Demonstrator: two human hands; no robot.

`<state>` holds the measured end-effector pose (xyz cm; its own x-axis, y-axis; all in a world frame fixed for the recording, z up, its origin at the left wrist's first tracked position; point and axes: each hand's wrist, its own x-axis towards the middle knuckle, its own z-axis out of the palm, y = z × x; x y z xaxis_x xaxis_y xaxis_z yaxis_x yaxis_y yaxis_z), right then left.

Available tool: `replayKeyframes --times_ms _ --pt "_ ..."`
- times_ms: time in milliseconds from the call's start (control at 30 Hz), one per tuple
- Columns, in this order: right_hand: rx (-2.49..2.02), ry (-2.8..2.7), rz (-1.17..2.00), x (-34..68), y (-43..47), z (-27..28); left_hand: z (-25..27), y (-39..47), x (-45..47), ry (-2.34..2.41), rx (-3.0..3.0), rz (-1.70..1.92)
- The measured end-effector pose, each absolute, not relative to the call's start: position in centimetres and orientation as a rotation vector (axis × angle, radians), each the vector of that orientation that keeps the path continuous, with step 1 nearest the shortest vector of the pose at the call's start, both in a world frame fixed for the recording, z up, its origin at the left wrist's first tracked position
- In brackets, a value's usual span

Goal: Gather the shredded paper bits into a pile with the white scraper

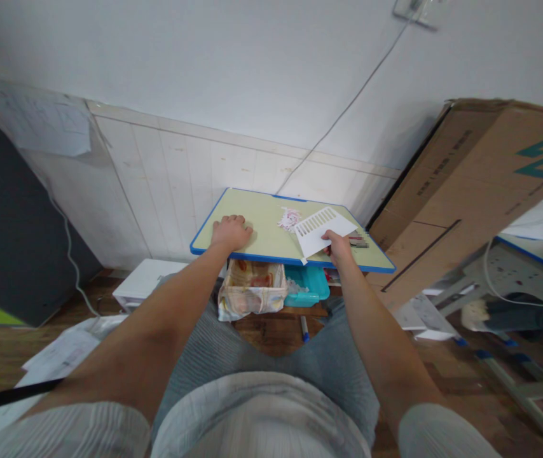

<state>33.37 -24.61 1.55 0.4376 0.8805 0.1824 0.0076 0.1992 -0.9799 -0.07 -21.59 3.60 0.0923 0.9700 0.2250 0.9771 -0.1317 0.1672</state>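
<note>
My right hand (pixel 337 247) pinches the lower right part of a white sheet (pixel 327 229), thumb on top. The sheet has a row of slots cut along its far side and hangs slightly past the table's near edge. Beside its left corner lies a small pile of white and pinkish paper scraps (pixel 290 219). My left hand (pixel 232 233) rests palm down on the pale yellow tabletop (pixel 262 213), fingers lying flat with nothing held. A small item right of my right hand is blurred out.
Under the tabletop sit a cloth-lined basket (pixel 252 299) and a turquoise bin (pixel 316 286). A tall cardboard box (pixel 472 184) leans close on the right. A white wall (pixel 233 83) stands behind, with a cable (pixel 348 108) running down it. Papers (pixel 61 356) lie at the left.
</note>
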Motion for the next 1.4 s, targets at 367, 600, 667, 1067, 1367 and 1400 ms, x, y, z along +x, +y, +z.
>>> replayKeyframes --times_ms 367,600,667,1067,1367,1400 --pt "-1.222 -0.799 0.624 33.6 -22.8 0.5 3.5 -21.3 -0.1 -2.049 -2.306 -0.419" --pt "-1.279 -0.846 0.585 34.2 -21.6 -0.3 3.3 -21.1 -0.1 -2.045 -2.308 -0.437" --pt "-1.289 -0.866 0.576 34.3 -21.5 -0.5 3.4 -21.2 -0.1 -2.044 -2.309 -0.434" --pt "-1.255 -0.918 0.604 34.4 -20.9 -0.9 3.5 -21.4 -0.1 -2.044 -2.308 -0.423" --pt "-1.261 -0.941 0.598 34.2 -20.9 -0.9 3.7 -21.5 0.0 -2.06 -2.313 -0.429" --pt "-1.263 -0.944 0.592 34.2 -21.0 -0.9 3.7 -21.5 0.0 -2.061 -2.312 -0.429"
